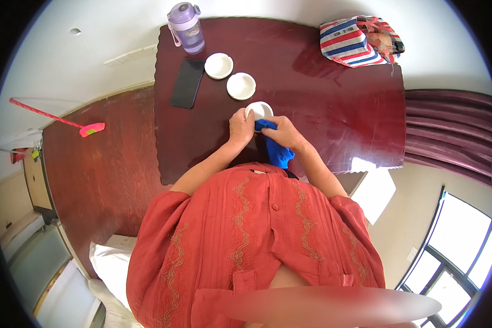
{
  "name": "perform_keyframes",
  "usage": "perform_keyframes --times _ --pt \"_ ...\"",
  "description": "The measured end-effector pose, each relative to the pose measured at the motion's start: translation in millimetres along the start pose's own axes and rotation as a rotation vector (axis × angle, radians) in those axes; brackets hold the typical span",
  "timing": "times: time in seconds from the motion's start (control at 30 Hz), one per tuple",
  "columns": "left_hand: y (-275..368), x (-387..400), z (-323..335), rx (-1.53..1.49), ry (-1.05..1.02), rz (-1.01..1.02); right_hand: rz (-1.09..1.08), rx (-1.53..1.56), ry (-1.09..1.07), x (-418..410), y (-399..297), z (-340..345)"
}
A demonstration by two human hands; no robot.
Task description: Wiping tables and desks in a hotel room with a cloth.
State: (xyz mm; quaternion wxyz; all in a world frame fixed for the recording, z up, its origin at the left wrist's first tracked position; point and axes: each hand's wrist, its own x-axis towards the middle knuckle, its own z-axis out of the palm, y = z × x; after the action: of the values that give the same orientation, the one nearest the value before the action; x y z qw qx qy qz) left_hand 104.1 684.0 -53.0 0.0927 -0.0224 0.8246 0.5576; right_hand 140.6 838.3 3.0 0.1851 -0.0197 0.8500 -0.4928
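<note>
My left hand [242, 126] grips the left side of a small white round dish [260, 110], tilted over the near part of the dark red table. With my right hand [285, 132] I hold a blue cloth [279, 152] against the dish's near right edge; the rest of the cloth hangs down towards my body. Beyond them, two more white round dishes lie on the table, one [241, 86] close to my hands and the other [219, 66] farther to the left. The fingertips of my right hand are partly hidden by the cloth.
A black smartphone [187, 83] lies on the table [352, 119] at the left, with a purple water bottle [186, 28] behind it. A striped bag [352, 43] stands at the far right corner. A pink brush head on a red handle [92, 129] is off to the left.
</note>
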Motion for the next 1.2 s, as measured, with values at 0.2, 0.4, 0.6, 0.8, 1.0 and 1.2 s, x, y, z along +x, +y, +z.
perform_keyframes --times 0.2,0.4,0.6,0.8,1.0,1.2 --pt "13.9 5.0 -19.5 -0.072 -0.216 -0.229 0.212 0.621 0.150 -8.2 4.2 -52.8" --pt "-28.7 9.0 -13.0 0.122 -0.158 0.058 0.088 0.698 0.302 -4.0 15.7 -99.3" --pt "-29.6 6.7 -27.4 0.263 -0.064 0.269 -0.073 -0.622 0.684 -6.8 61.9 -76.3" --pt "-17.3 4.6 -37.4 0.399 -0.078 0.296 -0.025 -0.891 0.366 -17.3 64.3 0.2" --pt "-24.7 9.8 -41.5 0.435 -0.014 0.415 -0.158 -0.892 0.234 -18.0 67.5 -17.6" --pt "-33.7 18.0 -39.9 0.472 0.047 0.569 -0.269 -0.901 0.244 27.8 71.5 -36.0"
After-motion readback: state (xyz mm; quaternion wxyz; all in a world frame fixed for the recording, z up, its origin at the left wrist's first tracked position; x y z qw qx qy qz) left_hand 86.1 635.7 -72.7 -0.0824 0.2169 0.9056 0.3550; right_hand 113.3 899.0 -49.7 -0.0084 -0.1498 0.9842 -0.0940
